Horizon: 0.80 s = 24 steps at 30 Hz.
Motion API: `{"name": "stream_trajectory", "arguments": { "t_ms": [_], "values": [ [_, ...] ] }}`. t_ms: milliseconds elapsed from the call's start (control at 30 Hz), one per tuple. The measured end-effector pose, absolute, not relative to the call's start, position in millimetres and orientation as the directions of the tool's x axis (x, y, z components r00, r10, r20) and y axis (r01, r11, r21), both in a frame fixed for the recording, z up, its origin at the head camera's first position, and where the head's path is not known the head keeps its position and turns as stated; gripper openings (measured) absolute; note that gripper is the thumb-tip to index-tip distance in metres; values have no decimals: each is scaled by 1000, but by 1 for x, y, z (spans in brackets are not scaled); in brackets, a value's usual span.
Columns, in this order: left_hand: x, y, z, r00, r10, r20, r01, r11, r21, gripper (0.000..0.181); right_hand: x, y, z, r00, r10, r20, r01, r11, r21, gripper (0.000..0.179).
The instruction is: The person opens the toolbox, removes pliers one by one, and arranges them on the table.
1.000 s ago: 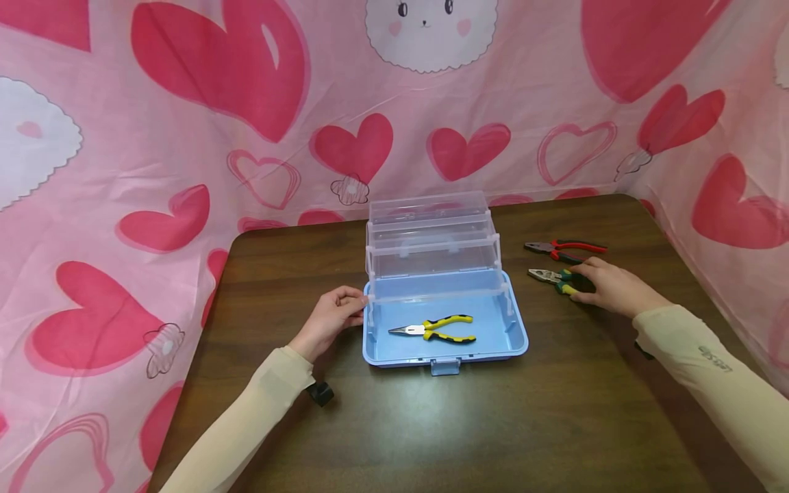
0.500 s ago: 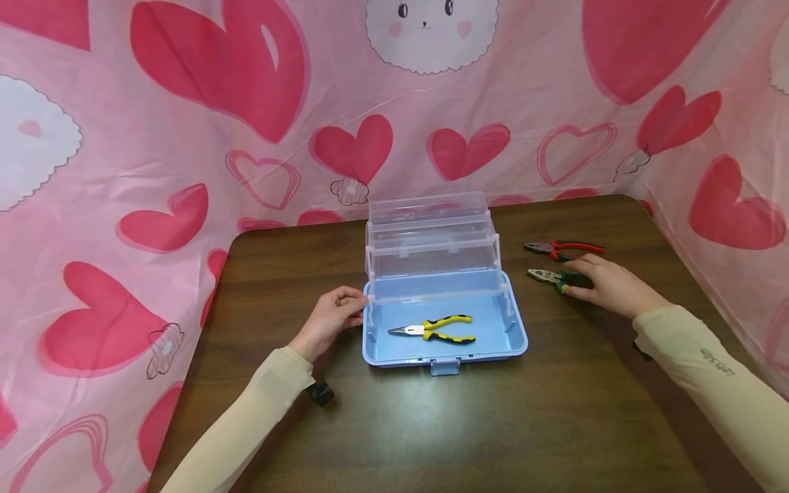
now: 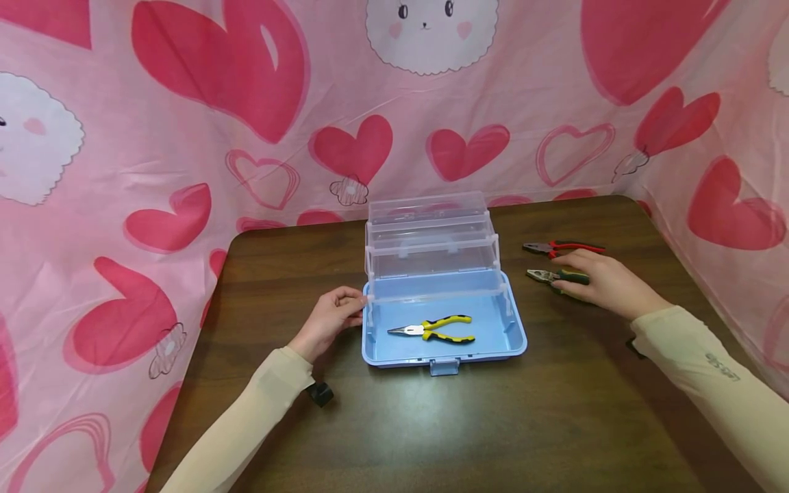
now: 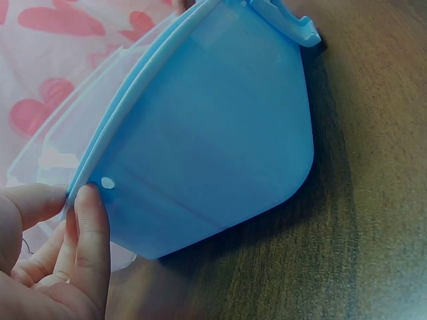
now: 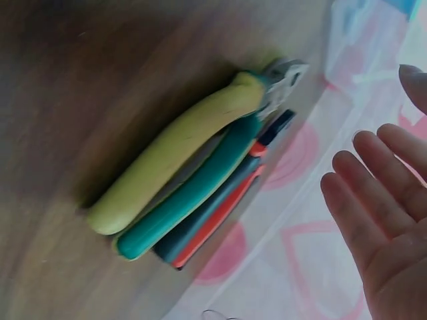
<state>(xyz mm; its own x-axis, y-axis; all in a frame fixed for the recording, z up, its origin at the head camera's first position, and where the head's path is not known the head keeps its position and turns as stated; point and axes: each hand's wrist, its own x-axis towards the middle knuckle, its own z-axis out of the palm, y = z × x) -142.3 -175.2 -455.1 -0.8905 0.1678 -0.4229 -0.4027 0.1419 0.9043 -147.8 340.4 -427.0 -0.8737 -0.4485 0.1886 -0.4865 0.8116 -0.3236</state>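
Observation:
A light blue toolbox [image 3: 401, 359] stands with its lid and clear trays raised. My left hand [image 3: 331, 318] pinches the box's left rim between thumb and fingers, as the left wrist view shows close up. Inside the box lie needle-nose pliers [image 3: 427, 330] with yellow and black handles. My right hand [image 3: 600, 277] hovers around combination pliers [image 5: 190, 157] with green and yellow handles on the table. In the right wrist view its fingers [image 5: 367, 193] are straight and apart from these pliers. In the head view the thumb covers part of a handle.
Red and black pliers [image 3: 579, 245] lie just behind the green-handled pair. The clear trays [image 3: 434, 257] rise at the back of the toolbox. Pink heart-printed cloth [image 3: 277, 89] hangs behind and beside the brown wooden table [image 3: 431, 438].
My right hand has shifted slightly left along the green-handled pliers, toward their head. Their handles now look closer together. The left hand and the toolbox stay in place.

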Motion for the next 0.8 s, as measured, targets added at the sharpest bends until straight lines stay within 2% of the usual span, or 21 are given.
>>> {"name": "stream_trajectory", "arguments": {
  "t_ms": [267,600,800],
  "values": [
    [-141,-175,-457,-889,161,-428,-407,148,901,33,-139,319,-413,-873,-445,198,-487,797,-357,48],
    [-143,-174,-456,-892,169,-420,-401,134,906,32,-131,296,-404,-803,-529,273,-594,742,-310,49],
    [-143,-174,-455,-891,168,-421,-402,136,905,33,-130,280,-398,-776,-584,236,-630,706,-323,49]
  ]
}}
